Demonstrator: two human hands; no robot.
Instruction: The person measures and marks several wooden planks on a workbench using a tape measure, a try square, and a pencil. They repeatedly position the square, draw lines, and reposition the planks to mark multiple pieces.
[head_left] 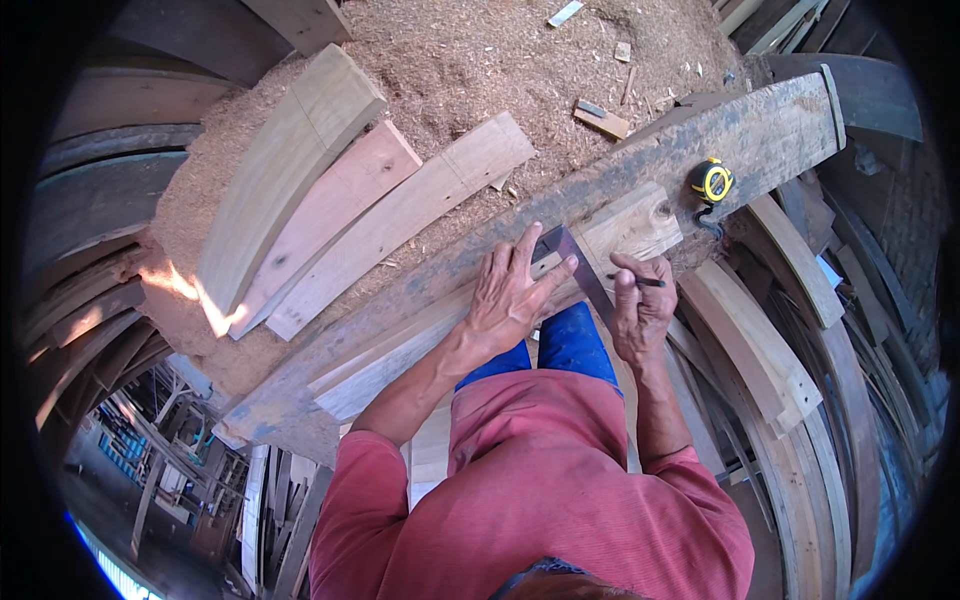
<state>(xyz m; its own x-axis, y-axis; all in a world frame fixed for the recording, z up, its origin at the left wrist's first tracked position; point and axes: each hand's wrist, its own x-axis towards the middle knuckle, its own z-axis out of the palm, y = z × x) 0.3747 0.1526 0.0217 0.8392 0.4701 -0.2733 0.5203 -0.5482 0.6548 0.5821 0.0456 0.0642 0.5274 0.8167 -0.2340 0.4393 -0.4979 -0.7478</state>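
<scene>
My left hand [512,290] lies flat with fingers spread on a metal try square [565,252], pressing it against a pale wooden plank [640,222]. That plank rests on a long dark, weathered beam [760,135] running diagonally. My right hand [642,305] grips a dark pencil [648,282], its tip at the plank beside the square's blade. The square's blade runs down between both hands.
A yellow tape measure [711,181] sits on the beam to the right. Several curved planks [330,200] lie on a sawdust heap [470,60] beyond the beam. More curved boards [790,370] are stacked at right, and dark curved timbers [100,200] at left.
</scene>
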